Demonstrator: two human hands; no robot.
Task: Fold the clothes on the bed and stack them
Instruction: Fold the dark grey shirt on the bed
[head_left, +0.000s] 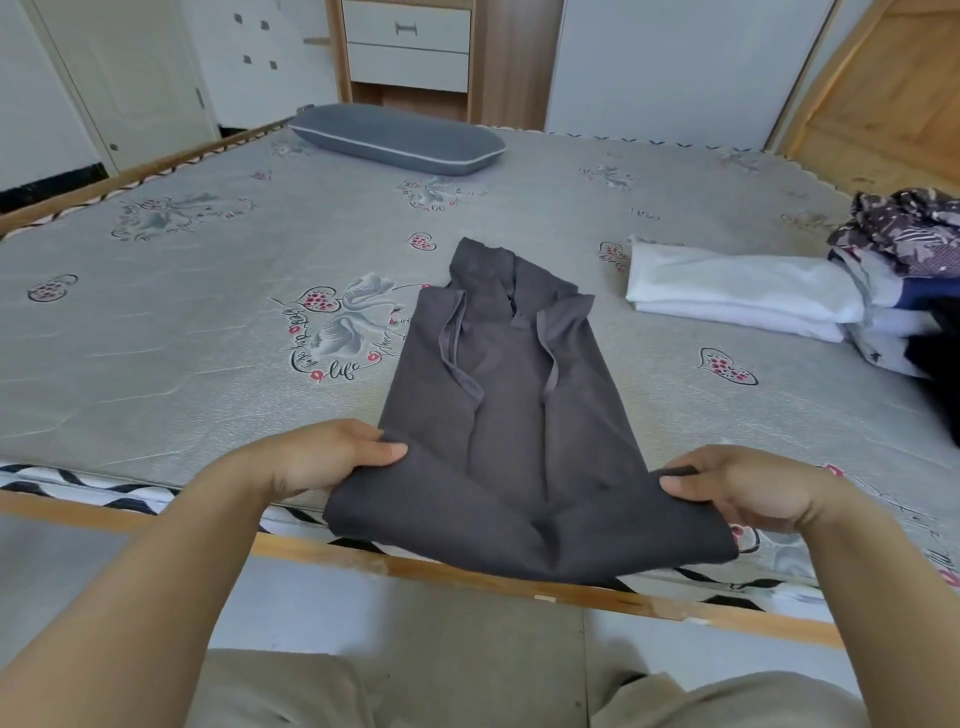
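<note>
I'm looking down at a bare mattress (208, 364) with a grey quilted top printed with swans and pink hearts, sitting in a wooden bed frame (467, 577) whose near rail is running across the lower view. The dark grey garment (514, 415) is lying near centre, sleeves folded inward, collar pointing far, hem hanging just over the near mattress edge. My left hand (332, 457) is pinching the garment's near-left edge, thumb on top, fingers curled under the cloth. My right hand (737, 488) is pinching the near-right edge the same way. Both pinched edges are lifting slightly off the mattress. To the right, a folded white garment (727, 291) is lying flat, touching a pile of mixed clothes (904, 270) at the right edge, with a purple floral piece on top; the pile is partly cut off by the frame. At the far side, a grey pillow (395, 137) with white piping is resting on the mattress. Behind it a wooden drawer unit (408, 47) with white fronts is standing against the wall, a white door (130, 78) is showing far left, and wood panelling (883, 93) far right. Floor is showing pale below the near rail.
</note>
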